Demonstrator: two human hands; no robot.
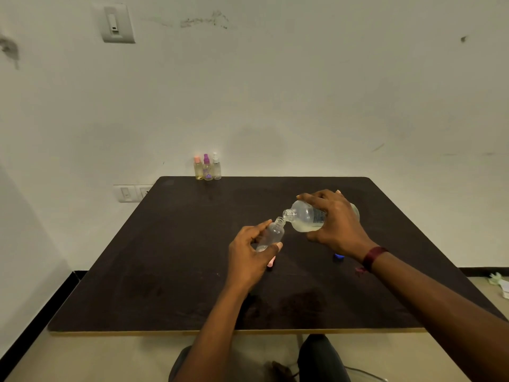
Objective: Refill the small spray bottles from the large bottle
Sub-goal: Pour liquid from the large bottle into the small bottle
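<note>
Head view: right fingers (316,199) grip the tilted, part-full large bottle (305,216), left fingers (260,226) the near-empty small bottle (272,234).

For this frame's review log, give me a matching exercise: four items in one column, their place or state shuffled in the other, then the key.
Things
1. large bottle
2. uncapped small bottle
3. three capped spray bottles
4. blue cap

Place or state
A. lies on the table near the right hand
B. tilted, gripped by the right hand
C. stand at the table's far edge
D. held in the left hand

Pairs: 1-B, 2-D, 3-C, 4-A
</note>
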